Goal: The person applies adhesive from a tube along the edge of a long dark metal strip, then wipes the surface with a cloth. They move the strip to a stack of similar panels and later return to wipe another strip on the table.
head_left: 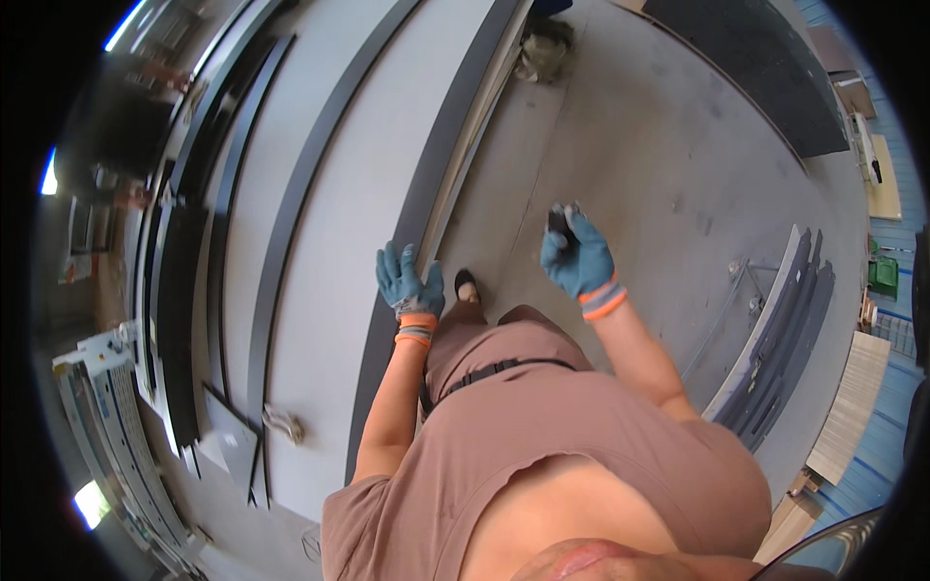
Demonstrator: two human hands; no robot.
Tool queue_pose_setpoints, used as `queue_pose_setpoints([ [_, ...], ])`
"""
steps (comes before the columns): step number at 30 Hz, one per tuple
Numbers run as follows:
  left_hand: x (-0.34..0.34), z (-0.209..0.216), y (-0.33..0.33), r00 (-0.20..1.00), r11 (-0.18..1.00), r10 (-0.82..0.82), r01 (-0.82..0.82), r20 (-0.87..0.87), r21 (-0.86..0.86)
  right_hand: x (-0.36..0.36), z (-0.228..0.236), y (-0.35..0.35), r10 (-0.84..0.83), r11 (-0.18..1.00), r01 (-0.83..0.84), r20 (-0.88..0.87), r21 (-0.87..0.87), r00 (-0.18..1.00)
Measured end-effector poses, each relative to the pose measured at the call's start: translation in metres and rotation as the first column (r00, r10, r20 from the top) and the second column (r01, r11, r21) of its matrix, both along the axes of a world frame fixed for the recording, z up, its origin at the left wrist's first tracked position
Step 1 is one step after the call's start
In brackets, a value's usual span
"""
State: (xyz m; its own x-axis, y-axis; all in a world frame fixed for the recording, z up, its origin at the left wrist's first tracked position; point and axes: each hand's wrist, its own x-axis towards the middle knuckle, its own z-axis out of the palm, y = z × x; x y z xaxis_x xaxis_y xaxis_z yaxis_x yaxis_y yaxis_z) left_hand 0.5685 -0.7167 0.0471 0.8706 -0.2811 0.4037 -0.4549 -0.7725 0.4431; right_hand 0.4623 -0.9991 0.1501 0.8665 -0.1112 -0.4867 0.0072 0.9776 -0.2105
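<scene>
My left hand (407,283), in a teal glove with an orange cuff, lies with fingers stretched out on the dark edge strip (426,165) of a large light-grey panel (373,165). My right hand (581,259), gloved the same way, is raised over the floor to the right of the panel. Its fingers are closed round a small black object (559,225). The glove covers part of that object, so its kind cannot be made out.
More long panels with dark strips lie to the left, where a co-worker in dark clothing (121,126) stands. A crumpled bag (544,53) sits beyond the panel. Dark boards (775,339) lean at the right. A dark slab (751,73) stands at the far right. A rag (284,423) lies on the panel.
</scene>
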Motion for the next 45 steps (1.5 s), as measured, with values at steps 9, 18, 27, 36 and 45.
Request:
queue_pose_setpoints([
  [9,0.227,0.006,-0.258,0.970,0.971,-0.238,0.239,-0.053,0.015,0.048,-0.016,-0.171,-0.319,0.948,0.310,-0.173,-0.077,0.932],
  [18,0.382,-0.018,-0.465,0.985,0.973,-0.051,0.085,-0.162,0.213,0.191,-0.002,-0.416,-0.281,0.945,0.229,-0.221,-0.233,0.934],
  [27,0.459,-0.006,-0.597,0.994,0.985,-0.074,0.085,-0.076,0.153,0.366,0.024,-0.559,-0.055,0.913,-0.021,-0.173,-0.407,0.983],
  [36,0.516,-0.039,-0.700,0.295,0.330,-0.400,-0.837,-0.868,-0.436,0.508,0.000,-0.660,0.135,0.880,-0.242,-0.274,-0.409,0.952],
  [45,0.561,-0.029,-0.747,-0.032,-0.194,-0.495,-0.970,-0.869,0.146,0.690,0.004,-0.760,0.364,0.586,-0.445,-0.271,-0.677,0.891],
])
